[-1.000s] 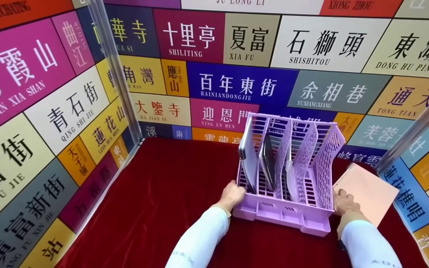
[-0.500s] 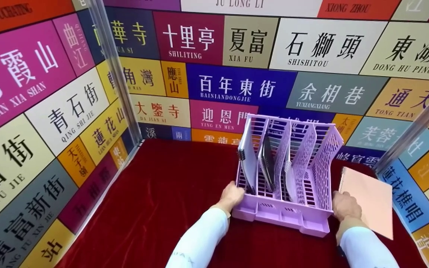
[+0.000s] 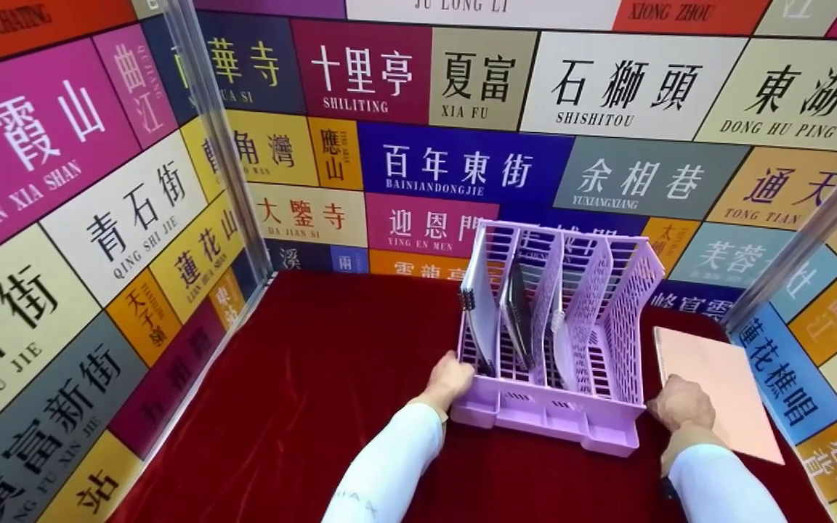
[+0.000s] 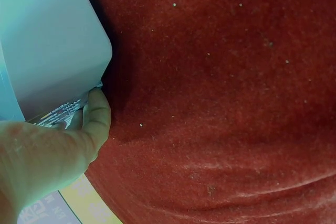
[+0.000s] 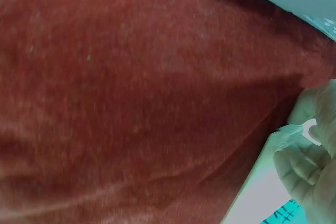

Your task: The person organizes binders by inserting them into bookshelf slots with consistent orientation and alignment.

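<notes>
A purple file rack with upright dividers stands on the red cloth. My left hand grips its front left corner; in the left wrist view my left fingers curl at the lower edge of the rack. Inside the rack lean a pale spiral notebook, a dark notebook and a white one, each in its own slot. Right of the rack, my right hand pinches the near left edge of a peach notebook. In the right wrist view the notebook's edge lies between thumb and fingers.
Red velvet cloth covers the table and has soft folds. Behind and to the left rise panels printed with colourful signs. Clear corner strips join the panels. The rack's rightmost slots hold no notebook.
The peach notebook has turned in my right hand and shifted slightly; its spiral edge is less visible now. My left hand and the rack hold nearly the same place.
</notes>
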### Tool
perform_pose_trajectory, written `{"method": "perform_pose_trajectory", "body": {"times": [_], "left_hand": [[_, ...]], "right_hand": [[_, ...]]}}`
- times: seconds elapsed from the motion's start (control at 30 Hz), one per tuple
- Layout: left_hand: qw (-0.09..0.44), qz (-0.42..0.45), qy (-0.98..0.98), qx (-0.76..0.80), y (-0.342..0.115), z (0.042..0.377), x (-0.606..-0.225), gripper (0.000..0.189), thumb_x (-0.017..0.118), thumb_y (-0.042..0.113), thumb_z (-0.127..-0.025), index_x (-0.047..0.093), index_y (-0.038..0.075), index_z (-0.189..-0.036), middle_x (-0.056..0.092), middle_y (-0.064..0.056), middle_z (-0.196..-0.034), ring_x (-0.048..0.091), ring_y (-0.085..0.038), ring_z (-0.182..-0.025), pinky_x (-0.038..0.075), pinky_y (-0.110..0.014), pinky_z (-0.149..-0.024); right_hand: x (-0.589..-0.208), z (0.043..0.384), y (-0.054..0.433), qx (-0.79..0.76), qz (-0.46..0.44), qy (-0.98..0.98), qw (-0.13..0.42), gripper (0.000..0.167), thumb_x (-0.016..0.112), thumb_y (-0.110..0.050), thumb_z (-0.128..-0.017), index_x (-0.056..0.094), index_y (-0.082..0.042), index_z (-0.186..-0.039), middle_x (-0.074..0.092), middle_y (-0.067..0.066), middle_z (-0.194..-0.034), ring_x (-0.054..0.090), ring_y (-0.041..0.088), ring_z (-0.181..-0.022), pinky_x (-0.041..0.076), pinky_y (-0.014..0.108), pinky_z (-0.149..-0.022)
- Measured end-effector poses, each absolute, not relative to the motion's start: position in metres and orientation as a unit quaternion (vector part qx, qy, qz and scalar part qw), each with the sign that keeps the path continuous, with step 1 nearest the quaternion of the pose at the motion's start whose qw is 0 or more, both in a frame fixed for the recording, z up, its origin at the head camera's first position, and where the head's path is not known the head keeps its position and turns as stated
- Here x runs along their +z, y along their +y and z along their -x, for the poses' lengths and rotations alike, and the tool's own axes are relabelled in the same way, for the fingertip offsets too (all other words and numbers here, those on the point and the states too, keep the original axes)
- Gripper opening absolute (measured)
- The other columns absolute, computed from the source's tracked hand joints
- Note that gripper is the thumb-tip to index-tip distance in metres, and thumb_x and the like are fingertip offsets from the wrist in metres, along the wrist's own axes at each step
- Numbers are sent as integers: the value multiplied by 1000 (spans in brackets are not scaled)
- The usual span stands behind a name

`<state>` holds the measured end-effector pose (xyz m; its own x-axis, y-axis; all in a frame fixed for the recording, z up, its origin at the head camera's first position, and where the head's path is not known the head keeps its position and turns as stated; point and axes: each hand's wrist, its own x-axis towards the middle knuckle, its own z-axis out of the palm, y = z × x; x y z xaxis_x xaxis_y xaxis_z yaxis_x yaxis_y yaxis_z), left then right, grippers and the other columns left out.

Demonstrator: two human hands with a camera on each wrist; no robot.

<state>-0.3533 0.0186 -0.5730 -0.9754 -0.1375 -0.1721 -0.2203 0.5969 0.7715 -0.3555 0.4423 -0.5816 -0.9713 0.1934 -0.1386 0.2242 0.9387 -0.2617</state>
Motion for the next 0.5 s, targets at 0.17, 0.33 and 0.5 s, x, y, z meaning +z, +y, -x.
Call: {"method": "perform_pose_trajectory", "body": {"times": [0.17, 0.33, 0.5], "left_hand": [[37, 96, 895, 433, 14, 355, -572, 50, 48, 22, -77, 48, 3, -123, 57, -11, -112, 52, -26, -104, 39, -36, -89], [33, 102, 894, 435, 11, 354, -570, 50, 48, 21, -77, 47, 3, -124, 56, -11, -113, 52, -26, -104, 39, -37, -89], [34, 97, 896, 431, 10, 356, -567, 51, 49, 23, -77, 47, 2, -124, 57, -11, -113, 52, -26, -104, 39, -36, -90]], "right_hand": [[-570, 354, 449, -120, -120, 980, 106, 38, 66, -38, -65, 60, -4, -81, 57, 20, -81, 52, 34, -69, 42, 44, -51], [-560, 353, 453, -117, -134, 975, 136, 47, 62, -54, -71, 59, -7, -71, 54, 15, -73, 49, 33, -68, 41, 41, -52], [-551, 349, 463, -122, -139, 970, 159, 74, 57, -69, -65, 58, 2, -85, 53, 22, -78, 48, 38, -73, 42, 44, -58]]}}
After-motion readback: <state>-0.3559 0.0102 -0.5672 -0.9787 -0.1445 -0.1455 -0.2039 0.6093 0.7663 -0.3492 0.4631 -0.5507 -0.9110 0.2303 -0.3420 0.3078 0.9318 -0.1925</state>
